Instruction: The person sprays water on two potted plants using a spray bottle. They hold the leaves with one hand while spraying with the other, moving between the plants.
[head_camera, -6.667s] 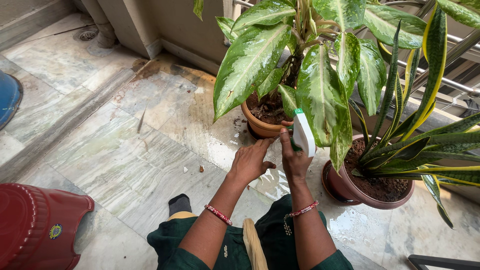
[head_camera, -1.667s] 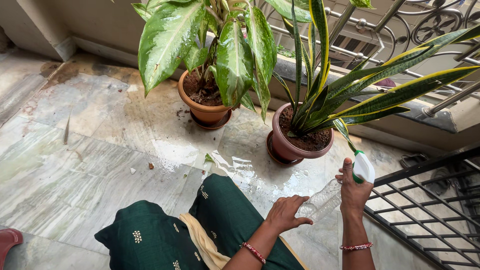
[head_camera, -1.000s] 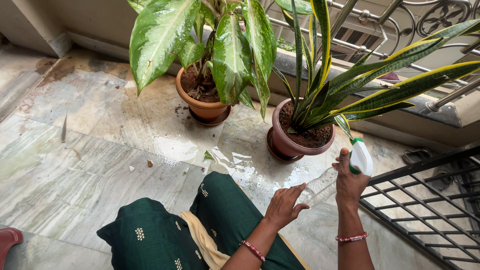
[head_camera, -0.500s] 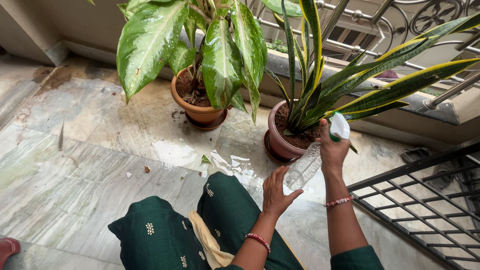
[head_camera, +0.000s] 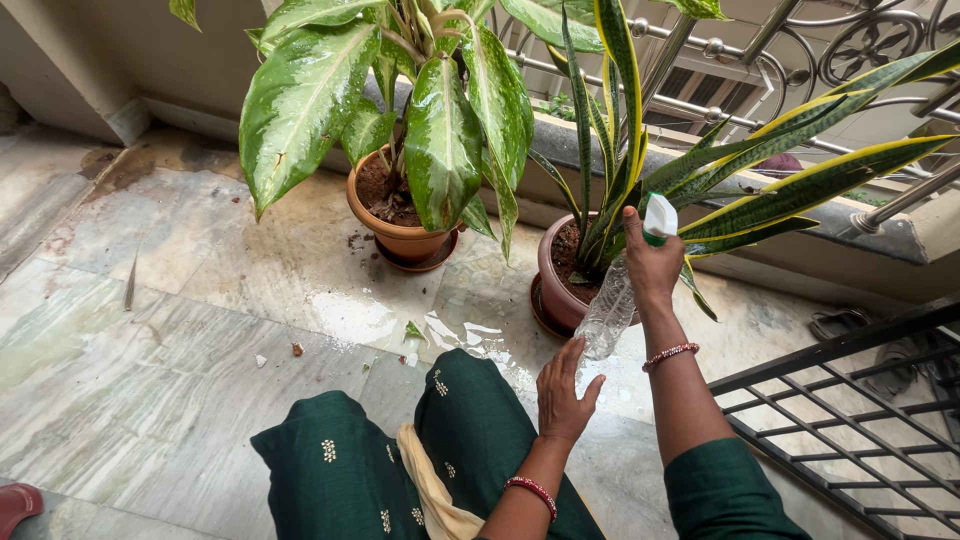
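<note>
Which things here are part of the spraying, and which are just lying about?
In use: spray bottle in the right hand; left hand under its base; striped-leaf plant's pot.
Lying about: broad-leaf plant's pot, floor debris, black metal grate.

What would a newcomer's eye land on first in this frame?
Probably the right hand, raised at centre right and gripping a clear spray bottle with a white and green head against the snake plant in its maroon pot. Left of it stands a broad-leaved variegated plant in an orange pot. The left hand is open just under the bottle's base.
</note>
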